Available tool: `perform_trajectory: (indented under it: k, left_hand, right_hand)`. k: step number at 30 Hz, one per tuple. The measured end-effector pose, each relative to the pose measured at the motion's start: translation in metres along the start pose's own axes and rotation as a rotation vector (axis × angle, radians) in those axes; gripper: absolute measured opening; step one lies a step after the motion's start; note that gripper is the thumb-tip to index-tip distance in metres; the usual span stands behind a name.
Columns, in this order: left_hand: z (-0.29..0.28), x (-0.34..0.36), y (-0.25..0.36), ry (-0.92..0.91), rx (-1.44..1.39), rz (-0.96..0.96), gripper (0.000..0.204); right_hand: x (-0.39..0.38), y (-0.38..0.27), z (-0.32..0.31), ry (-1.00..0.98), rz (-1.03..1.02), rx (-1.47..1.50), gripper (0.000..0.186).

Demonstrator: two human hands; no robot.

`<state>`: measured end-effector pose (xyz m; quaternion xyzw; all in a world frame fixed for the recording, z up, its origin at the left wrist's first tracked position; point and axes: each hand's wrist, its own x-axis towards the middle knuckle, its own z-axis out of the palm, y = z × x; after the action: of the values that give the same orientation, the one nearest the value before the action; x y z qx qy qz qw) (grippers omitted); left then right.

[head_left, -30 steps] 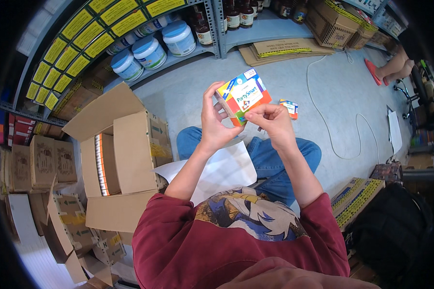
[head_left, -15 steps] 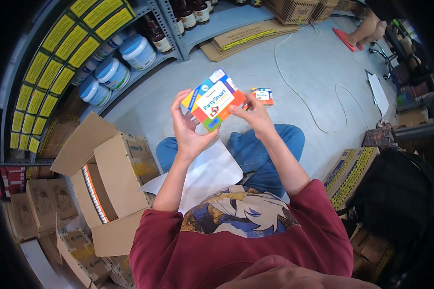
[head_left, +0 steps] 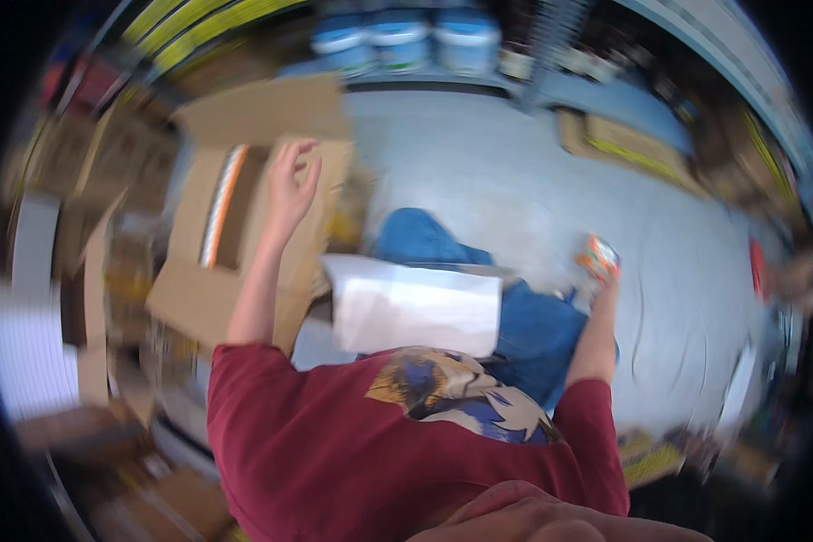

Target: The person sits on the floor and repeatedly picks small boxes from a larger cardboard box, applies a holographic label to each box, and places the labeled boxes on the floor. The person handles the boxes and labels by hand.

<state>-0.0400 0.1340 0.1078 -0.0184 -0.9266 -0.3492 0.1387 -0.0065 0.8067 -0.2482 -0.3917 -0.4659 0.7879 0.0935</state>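
My left hand is empty, its fingers apart and slightly curled, above the open flaps of a cardboard carton. Inside that carton stands a row of white-and-orange boxes along the left wall. Out to the right, my right hand is low over the floor with a small colourful box at its fingers. Motion blur smears the box and hides much of the grip. A white sheet lies across my lap.
Blue-and-white tubs stand on a metal shelf at the back. Flattened cardboard lies on the floor at the back right. More cartons crowd the left side. Another person's leg and red sandal show at the far right.
My view has swung left. My left hand has let go of the colourful box and moved left over the carton; my right hand has gone out and down to the right with it.
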Motion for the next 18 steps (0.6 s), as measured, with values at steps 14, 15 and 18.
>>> perform_trajectory:
  k: [14,15,18]
  left_hand:
    - [-0.066,-0.091,-0.015,-0.894,-0.825,-0.292,0.057]
    - [-0.052,-0.088,-0.026,-0.928,-0.822,-0.253,0.056]
    - [-0.043,-0.061,-0.093,-0.743,-0.51,-0.262,0.052]
  right_hand:
    - [-0.34,-0.08,0.393,-1.168,0.124,0.514,0.046]
    - [-0.373,-0.079,0.427,-1.409,0.37,0.64,0.053]
    - [-0.439,-0.03,0.51,-1.554,0.817,0.603,0.063]
